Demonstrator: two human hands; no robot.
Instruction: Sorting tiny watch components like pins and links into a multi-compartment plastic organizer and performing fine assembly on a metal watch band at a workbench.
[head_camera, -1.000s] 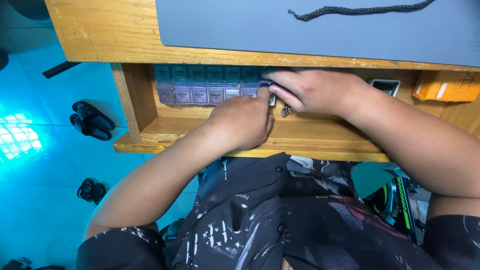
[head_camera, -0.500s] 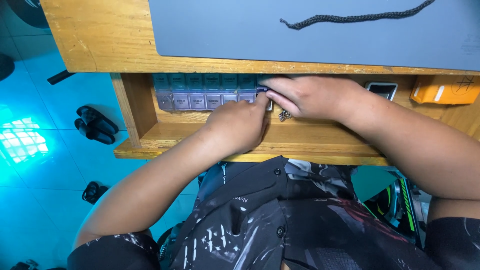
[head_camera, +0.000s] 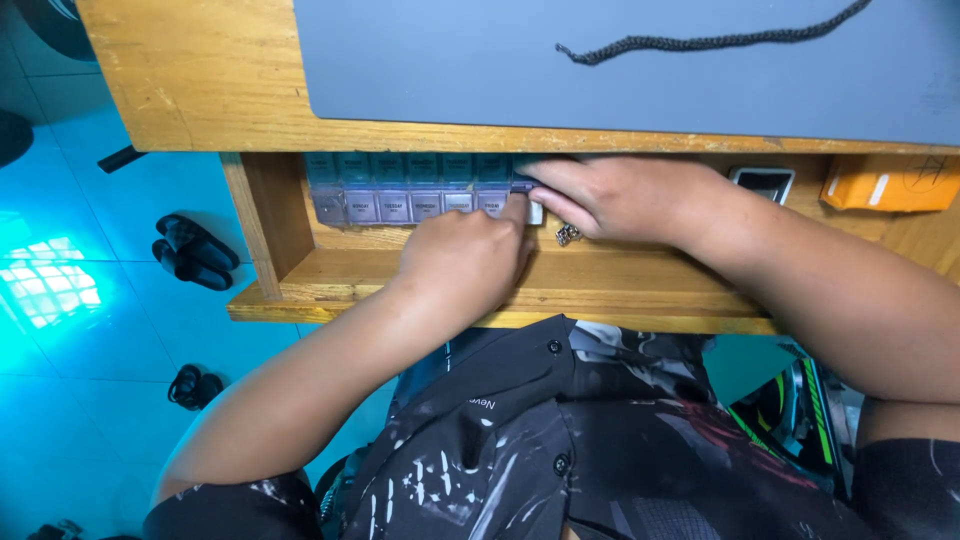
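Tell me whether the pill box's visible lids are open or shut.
Shut: the visible lids of the pill box lie flat in rows. The right end is hidden under the hands, so cannot tell there.

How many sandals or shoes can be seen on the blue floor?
3. A black pair lies side by side left of the wooden shelf: one sandal and its mate. A third dark shoe lies lower, near the left arm. More may be hidden under the desk.

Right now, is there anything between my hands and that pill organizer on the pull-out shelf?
Nothing visible. Both the left hand and the right hand already touch the right end of the pill organizer on the wooden shelf, under the desk edge.
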